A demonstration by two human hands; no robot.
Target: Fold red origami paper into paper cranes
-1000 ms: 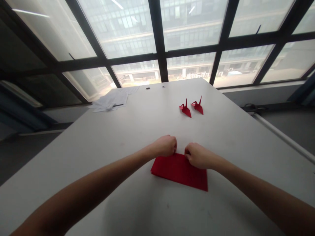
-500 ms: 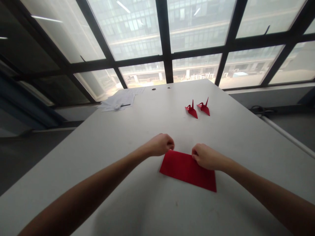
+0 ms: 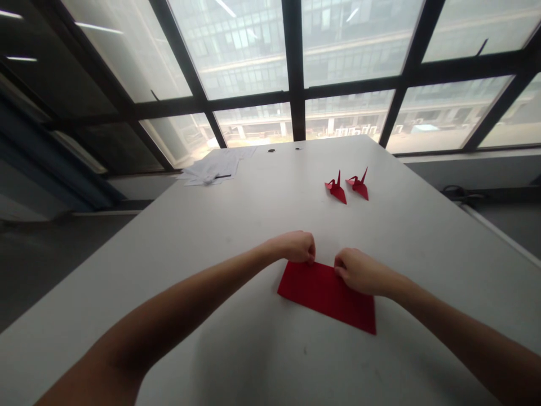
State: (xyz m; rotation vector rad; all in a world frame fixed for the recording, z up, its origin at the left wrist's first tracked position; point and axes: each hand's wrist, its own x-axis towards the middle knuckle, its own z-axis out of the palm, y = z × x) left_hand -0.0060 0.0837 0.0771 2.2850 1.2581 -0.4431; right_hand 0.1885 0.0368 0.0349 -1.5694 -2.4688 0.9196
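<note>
A folded red paper sheet (image 3: 325,294) lies flat on the white table (image 3: 236,225) in front of me. My left hand (image 3: 296,247) is closed, its fingers pressed onto the sheet's far edge near the left corner. My right hand (image 3: 359,272) is also closed and pinches the same far edge a little to the right. The two hands sit close together with a small gap between them. Further back on the table stand two small red paper cranes (image 3: 346,187) side by side.
A loose pile of white papers with a dark pen (image 3: 213,168) lies at the table's far left. Two small dark round spots (image 3: 284,150) mark the far edge. Large windows with dark frames (image 3: 296,90) stand behind the table.
My left hand has slid right along the sheet's far edge, closing the gap to my right hand. The view has shifted slightly, and the sheet stays flat on the table.
</note>
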